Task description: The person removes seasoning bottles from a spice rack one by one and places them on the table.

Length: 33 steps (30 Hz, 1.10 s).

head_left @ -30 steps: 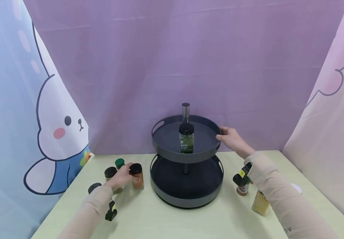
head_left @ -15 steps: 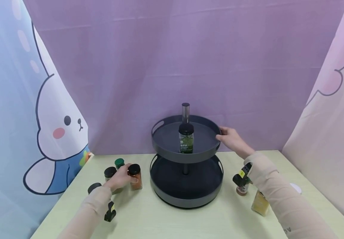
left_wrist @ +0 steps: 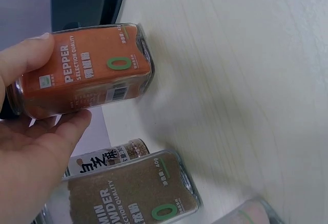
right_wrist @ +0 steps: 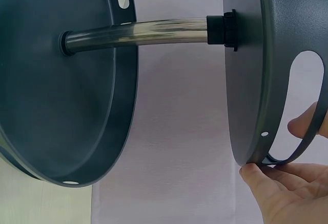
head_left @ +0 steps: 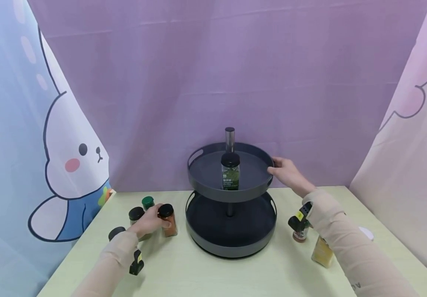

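Observation:
In the head view my left hand (head_left: pixel 145 223) grips a pepper jar (head_left: pixel 169 227) of orange powder with a black cap. The left wrist view shows the thumb on one side of the pepper jar (left_wrist: pixel 95 62) and fingers on the other; its base seems just above the table. My right hand (head_left: pixel 289 175) holds the right rim of a dark grey two-tier turntable's upper tray (head_left: pixel 232 195). In the right wrist view, the thumb reaches to the handle slot and the fingers lie against the tray's underside. A jar of green herbs (head_left: pixel 231 177) stands on the upper tray.
Left of the turntable stand a green-capped jar (head_left: pixel 148 201), a cumin powder jar (left_wrist: pixel 133 196) and another black-capped jar (head_left: pixel 116 232). On the right are a small jar (head_left: pixel 300 236) and a yellow jar (head_left: pixel 322 253), partly behind the right arm. The lower tray (head_left: pixel 230 250) sits on the table.
My left hand has shifted the pepper jar slightly left, away from the turntable. The right hand and the turntable have stayed in place.

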### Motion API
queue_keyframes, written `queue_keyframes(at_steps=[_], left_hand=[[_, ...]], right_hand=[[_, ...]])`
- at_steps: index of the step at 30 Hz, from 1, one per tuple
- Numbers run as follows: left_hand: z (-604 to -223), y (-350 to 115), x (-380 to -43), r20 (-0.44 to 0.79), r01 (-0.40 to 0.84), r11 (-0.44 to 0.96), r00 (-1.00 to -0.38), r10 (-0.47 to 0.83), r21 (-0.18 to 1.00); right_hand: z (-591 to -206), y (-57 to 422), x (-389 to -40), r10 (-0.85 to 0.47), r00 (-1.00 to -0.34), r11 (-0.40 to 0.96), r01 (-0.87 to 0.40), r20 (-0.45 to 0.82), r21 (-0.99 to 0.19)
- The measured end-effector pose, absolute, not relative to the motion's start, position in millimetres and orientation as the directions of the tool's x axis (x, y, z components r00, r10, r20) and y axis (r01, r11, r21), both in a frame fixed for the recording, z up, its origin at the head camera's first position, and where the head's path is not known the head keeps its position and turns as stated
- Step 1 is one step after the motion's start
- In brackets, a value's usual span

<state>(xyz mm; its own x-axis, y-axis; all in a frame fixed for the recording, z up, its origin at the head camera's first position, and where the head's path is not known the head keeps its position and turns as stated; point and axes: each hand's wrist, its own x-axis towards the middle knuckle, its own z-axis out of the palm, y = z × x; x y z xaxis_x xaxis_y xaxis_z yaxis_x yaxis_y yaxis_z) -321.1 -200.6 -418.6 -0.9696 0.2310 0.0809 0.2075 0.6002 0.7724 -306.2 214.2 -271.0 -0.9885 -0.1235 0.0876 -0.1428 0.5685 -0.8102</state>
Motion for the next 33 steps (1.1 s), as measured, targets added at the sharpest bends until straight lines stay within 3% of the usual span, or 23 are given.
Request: queue_keyframes(at_steps=[13,22,33], left_hand=[[-417.8,-198.6,-319.2,0.072,0.192,0.579,-0.972,0.223,0.792],[-397.1,-198.9,-318.6,0.070,0.208,0.557,-0.964,0.258,0.804],[-330.9,-182.5,-310.5,0.267,0.365,0.529,-0.929,0.255,0.766]], right_hand=[[-271.1,213.7,-305.4,-0.130,-0.987,0.554,-0.150,0.092,-0.819],[-272.4,214.3,-306.9,-0.119,-0.988,0.554,-0.150,0.101,-0.819],[-271.5,214.1,-303.2,-0.123,-0.988,0.545,-0.148,0.095,-0.826]])
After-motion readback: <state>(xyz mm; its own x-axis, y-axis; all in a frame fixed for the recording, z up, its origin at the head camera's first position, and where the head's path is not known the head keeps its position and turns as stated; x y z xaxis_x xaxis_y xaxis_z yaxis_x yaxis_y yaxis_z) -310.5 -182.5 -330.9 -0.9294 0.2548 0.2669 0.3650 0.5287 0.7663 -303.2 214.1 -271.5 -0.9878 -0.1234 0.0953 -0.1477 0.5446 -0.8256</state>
